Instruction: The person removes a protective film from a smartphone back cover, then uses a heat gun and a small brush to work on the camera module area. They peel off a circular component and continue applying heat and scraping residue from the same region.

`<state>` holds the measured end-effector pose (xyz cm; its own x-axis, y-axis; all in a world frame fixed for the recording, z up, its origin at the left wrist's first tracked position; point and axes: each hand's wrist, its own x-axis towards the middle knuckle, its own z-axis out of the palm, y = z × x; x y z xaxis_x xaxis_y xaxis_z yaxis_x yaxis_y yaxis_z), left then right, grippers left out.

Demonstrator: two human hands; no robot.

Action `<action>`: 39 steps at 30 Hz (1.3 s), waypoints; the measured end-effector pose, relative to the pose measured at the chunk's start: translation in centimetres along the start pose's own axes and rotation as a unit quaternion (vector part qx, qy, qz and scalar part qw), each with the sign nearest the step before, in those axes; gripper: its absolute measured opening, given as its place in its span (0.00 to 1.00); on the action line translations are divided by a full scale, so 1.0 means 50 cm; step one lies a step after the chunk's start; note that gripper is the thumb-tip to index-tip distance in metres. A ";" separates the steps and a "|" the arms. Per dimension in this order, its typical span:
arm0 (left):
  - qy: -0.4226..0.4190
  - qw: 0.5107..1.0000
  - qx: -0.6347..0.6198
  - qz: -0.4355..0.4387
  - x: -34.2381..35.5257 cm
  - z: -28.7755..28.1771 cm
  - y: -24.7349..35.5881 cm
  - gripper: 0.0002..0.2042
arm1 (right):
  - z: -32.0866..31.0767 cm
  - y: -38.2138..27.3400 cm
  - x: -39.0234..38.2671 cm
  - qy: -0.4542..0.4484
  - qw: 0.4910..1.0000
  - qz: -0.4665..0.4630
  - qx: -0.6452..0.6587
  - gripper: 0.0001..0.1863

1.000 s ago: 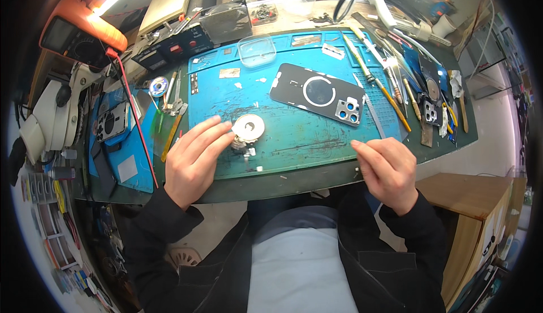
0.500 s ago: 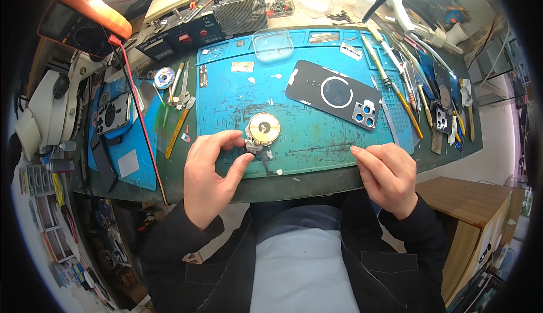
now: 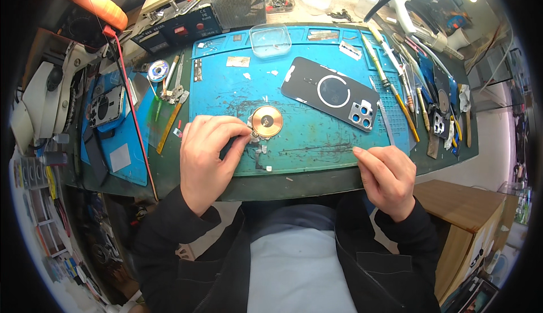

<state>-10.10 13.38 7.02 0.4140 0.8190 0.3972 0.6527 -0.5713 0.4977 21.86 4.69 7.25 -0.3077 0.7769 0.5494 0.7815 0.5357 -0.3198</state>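
A round copper-coloured charging coil (image 3: 267, 122) with a dark centre lies on the blue repair mat (image 3: 226, 95), with crumpled silvery scraps at its lower left edge. My left hand (image 3: 210, 157) is closed at that edge, thumb and index finger pinching the coil's side; the exact grip point is partly hidden. To the right, my right hand (image 3: 387, 180) rests low over the mat's front edge, fingers pressed together. Whatever it may hold is too small to make out. Beyond the right hand lies a dark phone back panel (image 3: 305, 84) with a white ring and camera openings.
A clear plastic box (image 3: 270, 41) stands at the mat's back. Long-handled tools (image 3: 399, 95) lie along the right side. On the left are a solder spool (image 3: 158, 71), a phone frame (image 3: 106, 106) and a red cable (image 3: 131, 98). Small white scraps dot the mat.
My left thumb and index finger have closed together at the coil's edge. The coil has turned and lies differently, its face now more copper-toned. The right hand stays about where it was.
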 end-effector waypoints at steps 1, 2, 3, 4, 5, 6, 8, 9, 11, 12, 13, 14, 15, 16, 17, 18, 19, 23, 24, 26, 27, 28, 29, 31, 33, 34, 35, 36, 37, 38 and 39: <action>-0.002 1.000 0.008 0.003 0.002 0.000 0.002 0.09 | -0.004 0.001 -0.001 0.001 1.000 0.002 -0.001 0.19; -0.004 1.000 0.014 0.008 0.003 0.000 0.004 0.08 | -0.010 0.003 -0.003 0.003 1.000 0.004 -0.005 0.19; -0.007 1.000 0.014 0.007 0.004 0.000 0.008 0.08 | -0.016 0.007 -0.005 0.015 1.000 0.009 -0.006 0.18; -0.006 1.000 0.023 0.008 0.006 0.000 0.010 0.07 | -0.024 0.012 -0.009 0.025 0.999 0.016 -0.014 0.18; 0.001 0.999 0.037 0.015 0.005 0.001 0.014 0.07 | -0.035 0.021 -0.013 0.034 0.999 0.023 -0.029 0.18; 0.001 0.999 0.033 0.020 0.005 0.001 0.016 0.08 | -0.046 0.030 -0.016 0.049 0.996 0.047 -0.052 0.18; -0.021 1.000 0.017 0.012 0.004 0.000 0.024 0.13 | -0.070 0.052 -0.022 0.072 0.986 0.115 -0.100 0.16; -0.026 0.999 0.020 0.025 0.005 0.002 0.029 0.15 | -0.083 0.062 -0.024 0.081 0.979 0.152 -0.106 0.15; -0.034 0.998 0.031 0.034 0.008 0.006 0.035 0.20 | -0.103 0.081 -0.024 0.085 0.969 0.198 -0.122 0.14; -0.036 0.998 0.025 0.042 0.011 0.008 0.038 0.26 | -0.111 0.088 -0.022 0.062 0.964 0.223 -0.133 0.13; -0.036 0.999 0.020 0.033 0.014 0.011 0.040 0.26 | -0.115 0.096 -0.018 0.042 0.965 0.216 -0.140 0.13; -0.037 0.999 0.014 0.026 0.017 0.013 0.041 0.26 | -0.114 0.102 -0.014 0.036 0.967 0.208 -0.143 0.14; -0.028 0.999 0.000 0.030 0.019 0.015 0.042 0.26 | -0.109 0.108 -0.008 0.025 0.969 0.201 -0.140 0.15; -0.040 0.999 0.007 0.023 0.019 0.016 0.043 0.26 | -0.100 0.113 -0.003 0.013 0.971 0.203 -0.123 0.17; -0.043 0.999 0.010 0.024 0.018 0.017 0.044 0.27 | -0.091 0.118 0.004 0.001 0.970 0.186 -0.154 0.17; -0.058 0.998 0.022 0.005 0.013 0.013 0.046 0.27 | -0.080 0.121 0.010 -0.012 0.970 0.171 -0.172 0.17; -0.056 0.998 0.033 0.010 0.006 0.010 0.049 0.28 | -0.067 0.124 0.015 -0.031 0.969 0.162 -0.186 0.18; -0.023 0.997 0.053 0.059 -0.041 -0.005 0.060 0.25 | -0.064 0.129 0.032 -0.051 0.968 0.137 -0.206 0.19; -0.031 0.996 0.070 0.054 -0.052 -0.005 0.059 0.24 | -0.074 0.128 0.035 -0.051 0.972 0.149 -0.175 0.19; -0.029 0.993 0.090 0.064 -0.065 -0.003 0.052 0.23 | -0.110 0.119 0.039 -0.055 0.968 0.222 -0.103 0.20; -0.030 0.992 0.098 0.069 -0.070 -0.001 0.048 0.22 | -0.129 0.111 0.042 -0.053 0.962 0.264 -0.041 0.20; -0.033 0.992 0.105 0.069 -0.072 0.001 0.044 0.22 | -0.135 0.103 0.043 -0.013 0.947 0.306 0.100 0.19; -0.028 0.991 0.107 0.082 -0.073 0.003 0.040 0.22 | -0.149 0.087 0.041 -0.003 0.905 0.361 0.223 0.18; -0.026 0.989 0.109 0.097 -0.072 0.005 0.036 0.22 | -0.139 0.053 0.035 -0.002 0.853 0.342 0.395 0.17; -0.036 0.989 0.108 0.096 -0.072 0.003 0.036 0.21 | -0.091 0.007 0.023 -0.036 0.828 0.344 0.442 0.18; -0.040 0.988 0.110 0.096 -0.072 0.002 0.036 0.21 | -0.066 -0.007 0.023 -0.074 0.868 0.253 0.422 0.21; -0.046 0.988 0.110 0.094 -0.072 0.001 0.036 0.21 | -0.044 -0.024 0.025 -0.110 0.857 0.235 0.444 0.24; -0.048 0.988 0.112 0.096 -0.072 0.001 0.037 0.20 | -0.022 -0.033 0.031 -0.141 0.907 0.163 0.362 0.22; -0.051 0.988 0.113 0.096 -0.071 0.000 0.037 0.20 | 0.009 -0.043 0.038 -0.140 0.936 0.092 0.309 0.21; -0.056 0.988 0.112 0.093 -0.071 0.000 0.037 0.20 | 0.032 -0.058 0.046 -0.124 0.945 0.071 0.294 0.21; -0.056 0.988 0.113 0.094 -0.071 0.000 0.037 0.20 | 0.051 -0.068 0.054 -0.131 0.950 0.066 0.275 0.22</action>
<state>-10.36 9.42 6.57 0.6008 0.7076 0.3719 0.6775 -0.6977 0.2330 16.97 5.83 7.86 -0.4081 0.8660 0.2889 0.4436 0.4647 -0.7663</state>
